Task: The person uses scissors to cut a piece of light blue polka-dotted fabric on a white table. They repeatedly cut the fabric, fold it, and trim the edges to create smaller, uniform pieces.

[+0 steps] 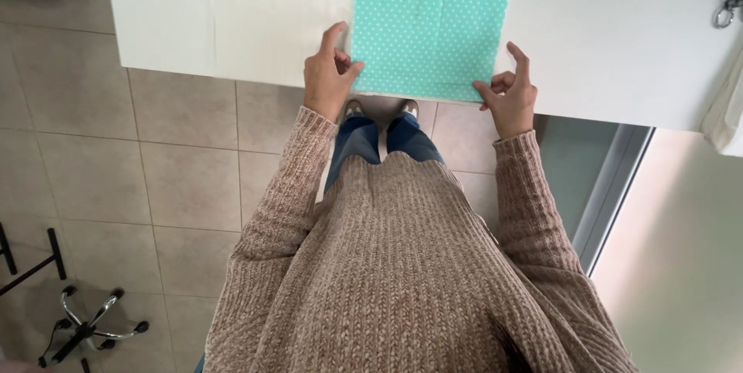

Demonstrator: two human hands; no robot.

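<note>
A person stands over a white table (619,25), looking straight down; a strip of turquoise fabric with white dots (433,21) lies across it, its end flush with the near edge; the left hand (328,83) pinches the strip's left corner, the right hand (509,93) pinches the right corner, fingers closed on the cloth; the step in hand seems to be squaring the end to the edge, so the next move likely calls for an even pull; scissors (727,8) lie at the far right; beige floor tiles (186,164) and a chair base (85,326) below
</note>
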